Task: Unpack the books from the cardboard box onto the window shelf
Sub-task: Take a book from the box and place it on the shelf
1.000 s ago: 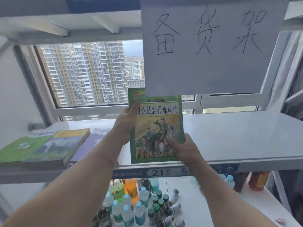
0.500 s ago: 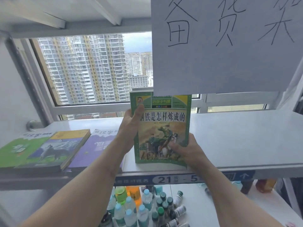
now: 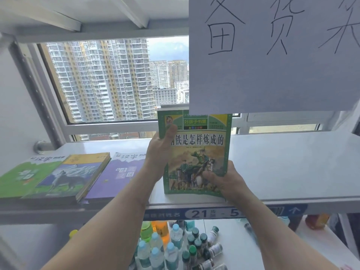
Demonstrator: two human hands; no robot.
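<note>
Paper sign [image 3: 272,55]: cut off by the top and right edges; third handwritten character incomplete; its lower edge hides the green book's [image 3: 196,152] top right corner.
Purple book [image 3: 116,172]: right part hidden behind the left forearm.
Blue shelf label [image 3: 194,213]: text partly covered by the right forearm, remainder blurred.
Bottles [image 3: 171,248] below: labels too small to read; front ones cut off by the bottom edge.

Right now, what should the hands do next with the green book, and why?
Probably lay the green book flat on the shelf, right of the purple book. The left hand and right hand hold it upright over bare shelf, while the other books lie flat.
</note>
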